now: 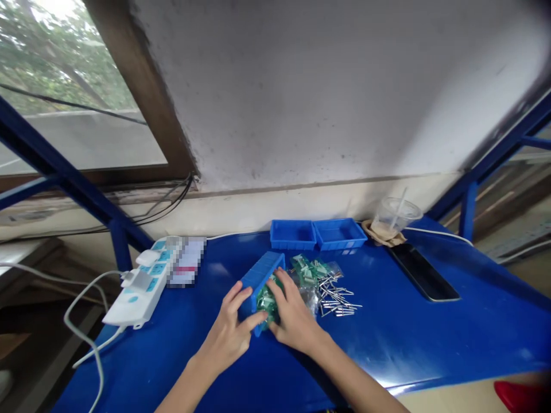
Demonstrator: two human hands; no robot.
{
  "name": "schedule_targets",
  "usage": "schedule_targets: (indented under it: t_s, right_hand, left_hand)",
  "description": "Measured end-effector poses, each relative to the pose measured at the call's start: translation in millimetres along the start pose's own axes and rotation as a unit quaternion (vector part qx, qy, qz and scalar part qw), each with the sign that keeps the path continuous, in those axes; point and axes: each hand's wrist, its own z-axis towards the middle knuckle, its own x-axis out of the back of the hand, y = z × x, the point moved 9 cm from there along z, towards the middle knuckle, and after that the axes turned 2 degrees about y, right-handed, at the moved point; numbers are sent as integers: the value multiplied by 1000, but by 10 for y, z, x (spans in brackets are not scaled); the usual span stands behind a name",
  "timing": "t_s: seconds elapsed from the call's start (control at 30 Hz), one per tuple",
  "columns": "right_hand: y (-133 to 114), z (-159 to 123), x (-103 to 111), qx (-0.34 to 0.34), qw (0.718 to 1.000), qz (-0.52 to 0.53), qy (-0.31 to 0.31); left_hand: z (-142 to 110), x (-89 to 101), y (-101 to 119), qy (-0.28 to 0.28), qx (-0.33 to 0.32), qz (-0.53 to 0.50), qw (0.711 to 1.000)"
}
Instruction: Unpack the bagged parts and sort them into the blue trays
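My left hand [232, 330] grips the near end of a blue plastic tray [263, 274] that is tipped on its side on the blue table [413, 338]. My right hand [293, 315] lies with fingers stretched over small green circuit boards [267, 301] at the tray's open side. More green boards in a clear bag [310, 271] lie just beyond my right hand. A heap of small metal pins [338, 298] lies to the right of the bag.
Two blue trays [317, 234] stand side by side at the table's back. A clear plastic cup with a straw [394, 218] and a black phone [424, 272] are at the right. A white power strip [140, 284] with plugs and cables lies at the left.
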Motion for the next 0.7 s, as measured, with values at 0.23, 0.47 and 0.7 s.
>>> schedule_targets:
  t_s: [0.23,0.47,0.7]
  right_hand:
    - [127,-73,70,6,998,-8,55]
    - [176,-95,18,-27,998,-47,24]
    - [73,-65,-74,1,996,-71,-44]
  left_hand:
    - [302,153,35,-130,-146,33,980]
    - [464,173,-29,-268,-212,77,937]
    - [549,125,-27,-297,-222,98,924]
